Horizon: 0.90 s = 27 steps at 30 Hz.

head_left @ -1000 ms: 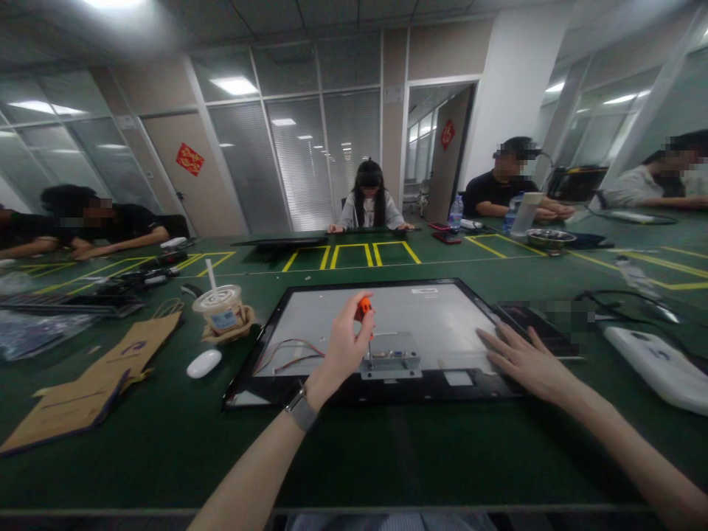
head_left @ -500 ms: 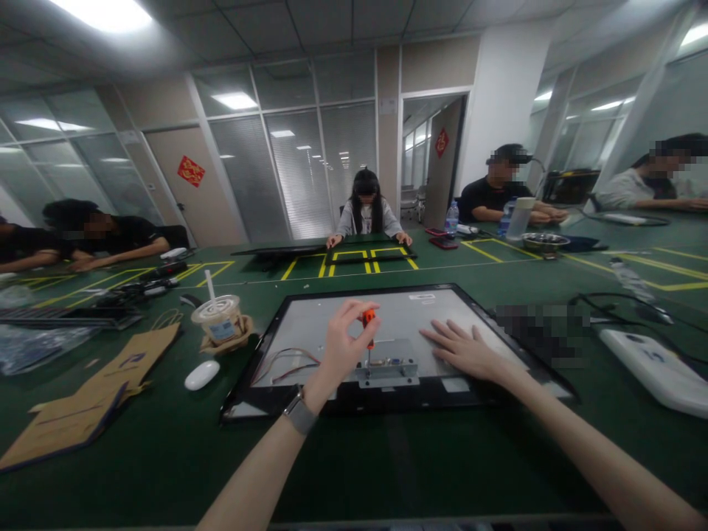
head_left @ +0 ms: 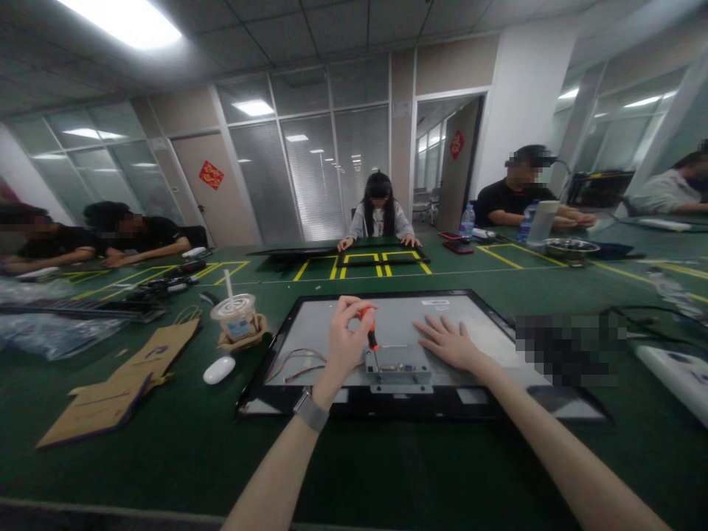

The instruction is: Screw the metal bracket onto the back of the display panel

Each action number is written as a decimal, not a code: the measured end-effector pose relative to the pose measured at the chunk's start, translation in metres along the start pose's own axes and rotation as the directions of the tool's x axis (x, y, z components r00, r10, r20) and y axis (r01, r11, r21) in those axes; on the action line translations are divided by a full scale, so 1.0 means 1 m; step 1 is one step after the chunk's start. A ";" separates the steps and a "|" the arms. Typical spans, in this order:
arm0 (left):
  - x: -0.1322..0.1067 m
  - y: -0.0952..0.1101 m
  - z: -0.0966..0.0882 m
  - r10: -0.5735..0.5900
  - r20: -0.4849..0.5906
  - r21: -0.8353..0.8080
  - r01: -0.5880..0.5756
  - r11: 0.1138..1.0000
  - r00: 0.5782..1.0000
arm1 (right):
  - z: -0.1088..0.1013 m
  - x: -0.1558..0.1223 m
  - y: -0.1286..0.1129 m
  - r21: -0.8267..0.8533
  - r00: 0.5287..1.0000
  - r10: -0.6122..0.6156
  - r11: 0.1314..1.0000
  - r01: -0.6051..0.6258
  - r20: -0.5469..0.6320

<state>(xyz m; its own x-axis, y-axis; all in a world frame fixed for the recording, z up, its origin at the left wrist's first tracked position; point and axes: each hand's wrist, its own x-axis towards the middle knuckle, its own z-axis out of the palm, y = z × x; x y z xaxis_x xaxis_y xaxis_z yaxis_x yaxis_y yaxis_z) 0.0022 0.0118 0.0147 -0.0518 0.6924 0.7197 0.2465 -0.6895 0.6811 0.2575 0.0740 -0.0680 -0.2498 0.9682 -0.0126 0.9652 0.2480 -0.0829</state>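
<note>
My left hand (head_left: 349, 332) is closed round the orange handle of a screwdriver (head_left: 372, 333), with a watch on that wrist. The screwdriver's shaft points down at the metal bracket (head_left: 401, 376), which carries connector ports near the front edge of a flat display panel (head_left: 310, 313). Thin coloured wires (head_left: 296, 358) run out on the panel's left side. My right hand (head_left: 450, 343) lies flat on the panel's grey back with its fingers spread, right of the bracket. Whether the tip sits in a screw is too small to tell.
Left of the panel stand a drink cup (head_left: 235, 317), a white mouse (head_left: 219, 370) and a brown paper bag (head_left: 119, 391). A white device (head_left: 672, 376) and black cables (head_left: 641, 317) lie on the right. Across the green table, a person (head_left: 379, 214) handles a black frame (head_left: 409, 257).
The view has swung slightly left, so everything sits further right. The screwdriver's handle now leans a little more. My right hand stays flat on the panel.
</note>
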 end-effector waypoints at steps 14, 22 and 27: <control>-0.010 0.011 0.004 -0.092 0.113 -0.168 0.111 0.980 0.989 | 0.005 -0.003 0.002 -0.026 0.998 -0.048 0.999 0.047 -0.039; -0.014 0.019 0.004 -0.109 0.166 -0.175 0.138 0.975 0.980 | 0.002 -0.006 0.001 -0.048 0.997 -0.059 0.997 0.057 -0.050; -0.012 0.017 0.004 -0.113 0.103 -0.201 0.132 0.971 0.988 | 0.003 -0.005 0.001 -0.048 0.998 -0.049 0.998 0.047 -0.039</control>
<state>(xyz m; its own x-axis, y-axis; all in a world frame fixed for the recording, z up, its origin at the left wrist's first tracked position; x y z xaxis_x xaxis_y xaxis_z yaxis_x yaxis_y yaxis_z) 0.0110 -0.0072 0.0168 0.0206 0.7839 0.6205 0.0382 -0.6208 0.7830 0.2592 0.0691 -0.0711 -0.2932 0.9556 0.0303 0.9551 0.2942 -0.0352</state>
